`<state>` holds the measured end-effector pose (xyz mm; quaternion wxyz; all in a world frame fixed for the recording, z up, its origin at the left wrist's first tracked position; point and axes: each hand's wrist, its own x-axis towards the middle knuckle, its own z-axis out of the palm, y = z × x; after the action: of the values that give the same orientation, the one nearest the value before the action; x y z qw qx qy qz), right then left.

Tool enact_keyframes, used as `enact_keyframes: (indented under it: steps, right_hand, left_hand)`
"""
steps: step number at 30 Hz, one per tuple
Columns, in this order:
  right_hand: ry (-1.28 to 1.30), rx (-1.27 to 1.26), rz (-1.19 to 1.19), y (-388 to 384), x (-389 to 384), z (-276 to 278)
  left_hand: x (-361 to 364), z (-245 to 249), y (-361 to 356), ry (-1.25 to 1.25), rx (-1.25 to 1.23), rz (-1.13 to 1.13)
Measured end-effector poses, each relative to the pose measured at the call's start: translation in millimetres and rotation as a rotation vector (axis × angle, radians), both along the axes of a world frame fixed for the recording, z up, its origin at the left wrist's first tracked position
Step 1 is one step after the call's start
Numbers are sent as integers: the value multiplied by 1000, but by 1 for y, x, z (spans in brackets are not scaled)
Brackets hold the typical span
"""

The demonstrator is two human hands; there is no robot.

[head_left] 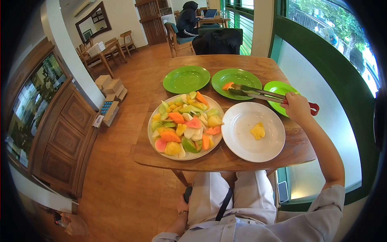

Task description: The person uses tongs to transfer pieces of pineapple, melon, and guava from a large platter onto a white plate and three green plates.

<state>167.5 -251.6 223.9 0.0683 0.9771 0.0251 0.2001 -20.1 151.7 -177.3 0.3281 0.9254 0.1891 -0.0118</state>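
My right hand [298, 108] is closed around the red-handled end of metal tongs [266, 94], which reach left across the table. Their dark tips meet an orange fruit piece [227, 85] at the middle green plate [246, 74]. Below the tongs, a white plate [236, 143] holds one yellow pineapple piece [258, 131]. Left of it, a large round platter [164, 155] is heaped with cut fruit in green, orange, pink and yellow. My left hand [182, 204] hangs beside my thigh near a dark object, its fingers mostly hidden.
Another green plate [186, 79] sits at the back left of the wooden table [155, 150], and a third green plate [275, 87] lies partly under my right hand. A dark-draped chair [219, 42] stands behind. Further back, a person [187, 18] sits by a laptop. Windows line the right side.
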Motion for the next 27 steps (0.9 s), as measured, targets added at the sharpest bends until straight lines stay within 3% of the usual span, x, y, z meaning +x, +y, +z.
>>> enact_keyframes:
  steps: [5,10,21,27]
  right_hand:
    - [-59,71,59,2,-4,12]
    - [64,352,88,26,-12,16]
    - [173,250,125,73,-4,2]
    - [105,231,127,74,3,-11]
  left_hand:
    - [4,1,0,7,-11,-13]
    - [0,-6,1,-44,18,-29]
    - [4,8,-1,-52,19,-41]
    - [2,1,0,-19,-4,-24]
